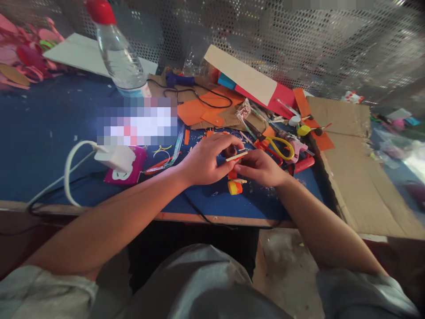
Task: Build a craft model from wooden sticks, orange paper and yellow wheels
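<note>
Pinching a short pale stick (pixel 236 155) from both ends, just above the blue table (pixel 49 133), near its front edge. Holding its long axis roughly left-to-right, right end tipped slightly up. Closing the left hand (pixel 204 161) narrow on the left end, thumb on top, fingers curled over; also pressing against a small dark bit (pixel 229 151) right there, can't tell what. Gripping the right end with the right hand (pixel 260 168), fingertips tight, no gap showing. Centring the stick between the two grips, so neither hand nearer, both touching it, fingertips nearly meeting across it. Hovering directly over an orange-and-yellow cap (pixel 235 187) on the table, apart from both hands, slightly closer to the right one. Working just beside yellow-handled scissors (pixel 280 148), past the right hand's knuckles, not touching. Leaving a white charger (pixel 114 157) near the left wrist, a water bottle (pixel 117 53) and orange paper scraps (pixel 199 110) well behind, and a cardboard sheet (pixel 348 177) out to the right.
</note>
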### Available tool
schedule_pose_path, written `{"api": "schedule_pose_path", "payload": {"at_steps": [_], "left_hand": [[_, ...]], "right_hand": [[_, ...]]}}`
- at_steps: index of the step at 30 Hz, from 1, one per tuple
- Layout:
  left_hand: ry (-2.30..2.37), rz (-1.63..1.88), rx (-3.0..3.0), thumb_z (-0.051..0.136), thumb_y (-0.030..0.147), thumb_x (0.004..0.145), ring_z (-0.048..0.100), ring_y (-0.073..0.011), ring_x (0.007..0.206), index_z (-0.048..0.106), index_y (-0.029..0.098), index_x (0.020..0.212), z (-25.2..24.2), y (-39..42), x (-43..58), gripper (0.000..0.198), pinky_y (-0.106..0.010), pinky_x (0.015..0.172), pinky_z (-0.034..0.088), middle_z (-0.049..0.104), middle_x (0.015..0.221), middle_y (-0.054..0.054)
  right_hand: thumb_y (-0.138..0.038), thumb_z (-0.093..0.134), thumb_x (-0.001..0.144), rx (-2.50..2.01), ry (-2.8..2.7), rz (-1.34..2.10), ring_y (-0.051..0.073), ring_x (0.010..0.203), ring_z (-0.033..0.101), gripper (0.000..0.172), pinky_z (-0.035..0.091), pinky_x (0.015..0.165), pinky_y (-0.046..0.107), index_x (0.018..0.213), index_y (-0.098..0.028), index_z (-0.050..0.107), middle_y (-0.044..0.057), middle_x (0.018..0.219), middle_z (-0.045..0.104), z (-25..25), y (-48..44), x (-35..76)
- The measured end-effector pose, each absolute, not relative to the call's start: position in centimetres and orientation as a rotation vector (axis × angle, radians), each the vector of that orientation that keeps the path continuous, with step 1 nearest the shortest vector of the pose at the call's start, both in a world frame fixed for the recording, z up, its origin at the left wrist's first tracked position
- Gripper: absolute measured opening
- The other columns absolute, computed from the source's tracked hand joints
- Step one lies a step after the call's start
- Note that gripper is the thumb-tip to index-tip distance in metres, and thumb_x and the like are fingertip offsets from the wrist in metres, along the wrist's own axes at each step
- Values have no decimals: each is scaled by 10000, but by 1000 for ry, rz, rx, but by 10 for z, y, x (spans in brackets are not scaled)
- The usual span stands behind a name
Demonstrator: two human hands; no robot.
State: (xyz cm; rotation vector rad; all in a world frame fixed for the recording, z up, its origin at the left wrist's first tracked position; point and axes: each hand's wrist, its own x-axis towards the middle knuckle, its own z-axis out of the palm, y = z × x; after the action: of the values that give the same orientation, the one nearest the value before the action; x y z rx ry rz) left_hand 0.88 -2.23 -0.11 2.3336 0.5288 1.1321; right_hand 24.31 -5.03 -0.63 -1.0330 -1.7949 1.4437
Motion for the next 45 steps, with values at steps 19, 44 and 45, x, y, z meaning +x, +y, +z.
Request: {"api": "schedule_pose_path", "payload": {"at_steps": [19,44,45], "left_hand": [[515,1131,2362,631,200,973,735,-220,945,686,206,1186,-5,-19,10,220,-389,911,580,771,1007,-63],[507,1092,2359,640,180,972,742,-199,929,681,205,1194,-4,-23,12,227,-377,905,587,793,1050,-61],[501,1092,2360,642,177,969,742,-197,930,680,205,1196,-4,-23,12,232,-373,897,589,796,1062,-64]], "right_hand": [[-484,1001,816,-1024,-1783,1499,149,665,656,372,544,636,276,789,-175,796,28,738,759,-6,-52,241],[-629,833,970,-945,-1899,1569,132,674,587,485,514,657,275,880,-155,779,13,758,703,-5,-51,241],[-625,809,993,-926,-1907,1552,125,656,574,485,513,655,273,877,-155,777,4,732,686,-4,-52,240]]}}
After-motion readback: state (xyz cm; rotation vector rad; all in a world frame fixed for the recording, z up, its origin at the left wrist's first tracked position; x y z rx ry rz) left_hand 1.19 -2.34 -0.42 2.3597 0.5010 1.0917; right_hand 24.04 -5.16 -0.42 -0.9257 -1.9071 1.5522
